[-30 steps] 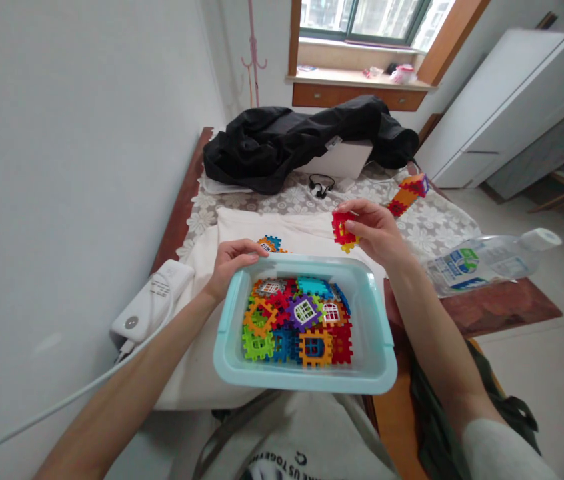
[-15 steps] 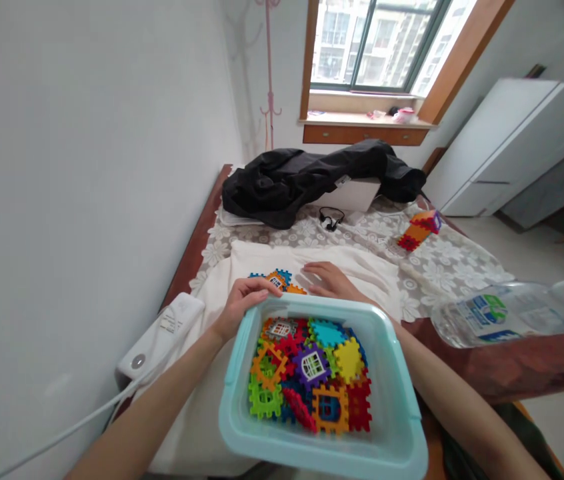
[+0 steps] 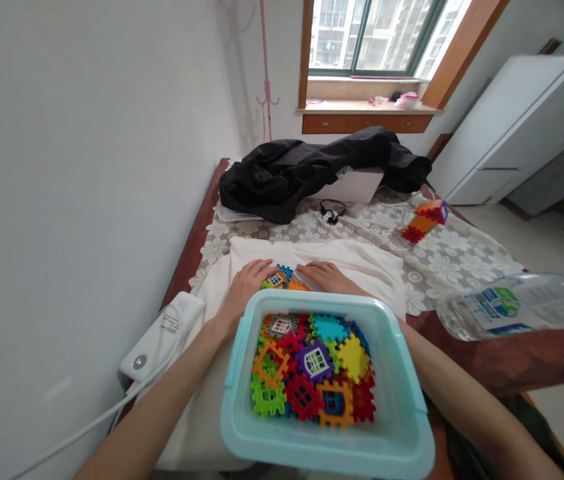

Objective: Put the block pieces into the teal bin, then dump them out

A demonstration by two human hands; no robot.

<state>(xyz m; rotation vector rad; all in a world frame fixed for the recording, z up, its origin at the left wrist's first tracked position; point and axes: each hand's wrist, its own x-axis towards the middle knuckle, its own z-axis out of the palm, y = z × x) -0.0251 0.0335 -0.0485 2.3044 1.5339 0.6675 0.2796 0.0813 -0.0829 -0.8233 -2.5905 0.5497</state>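
A light-blue plastic bin (image 3: 399, 407) holds a heap of colourful interlocking plastic tiles (image 3: 315, 363), some with window patterns. Just beyond its far rim, a small group of blue, orange and green tiles (image 3: 277, 277) lies on a white cloth (image 3: 362, 257). My left hand (image 3: 248, 283) rests at the left side of this group, fingers stretched forward; whether they touch a tile I cannot tell. On the group's right side lies my right hand (image 3: 329, 277), fingers extended and nothing seen in them. The bin's far rim hides part of the group.
A clear plastic bottle (image 3: 507, 307) is at the right. Farther back are an orange-and-red tile structure (image 3: 423, 221), a black headset (image 3: 332, 212) and a black jacket (image 3: 307, 170). A white power strip (image 3: 162, 337) with a cable sits by the left wall.
My left hand has moved off the bin's far rim to the left side of the tile group. A red tile that stood tilted in the bin now lies flat.
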